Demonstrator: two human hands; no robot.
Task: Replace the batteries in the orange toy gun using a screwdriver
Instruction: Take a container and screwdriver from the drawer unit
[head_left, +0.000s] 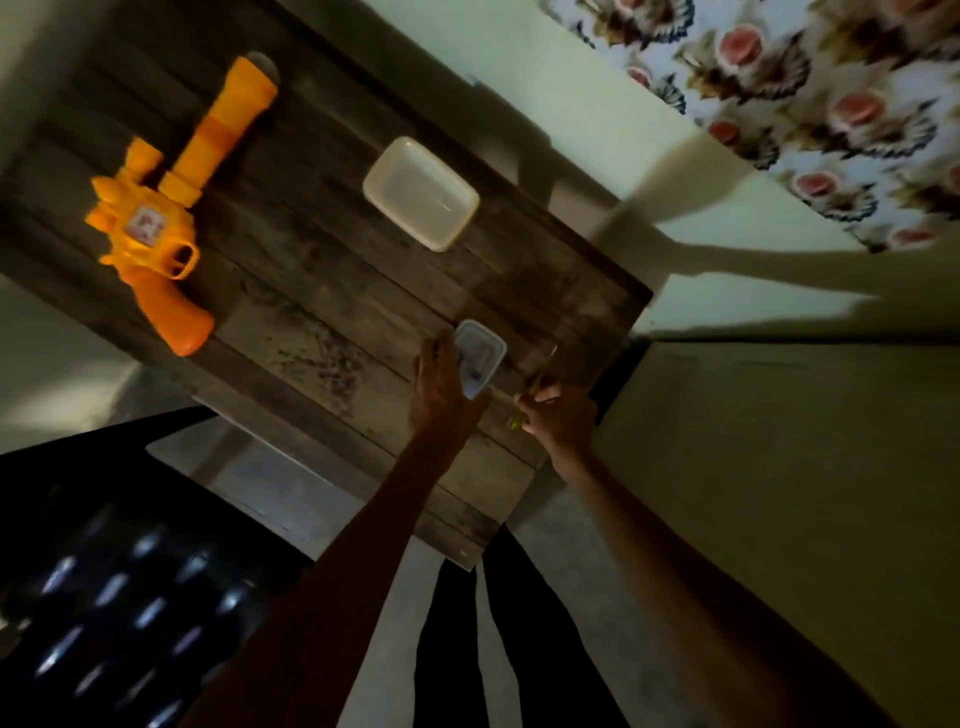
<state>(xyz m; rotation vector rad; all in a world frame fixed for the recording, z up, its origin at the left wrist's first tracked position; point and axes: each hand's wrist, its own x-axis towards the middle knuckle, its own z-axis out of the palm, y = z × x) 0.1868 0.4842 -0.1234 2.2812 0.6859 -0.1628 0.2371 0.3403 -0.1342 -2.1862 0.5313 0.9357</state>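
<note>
Nearest the viewer, at the near right corner of the wooden tabletop (322, 291), both hands are working side by side. The right hand (561, 418) is clenching its grip round the yellow-green handle of the screwdriver (540, 376), the shaft pointing away and slightly up, probably so that the tool is ready for the cover screw. Just to its left, the left hand (441, 387) is grasping the small clear container (480, 358) by its near left edge, fingers along one side and thumb seemingly under the corner; the grip is blurred, but it is reading as a hold rather than a touch. Dark items are lying inside, too blurred to identify; the container is likely serving to keep loose parts together. Farther off, mid-tabletop, a white tray (421, 192) is sitting by itself. At the far left, well apart from both hands, the orange toy gun (171, 208) is lying flat on its side, untouched, handle toward the near edge, so the opening step is judged not yet begun.
</note>
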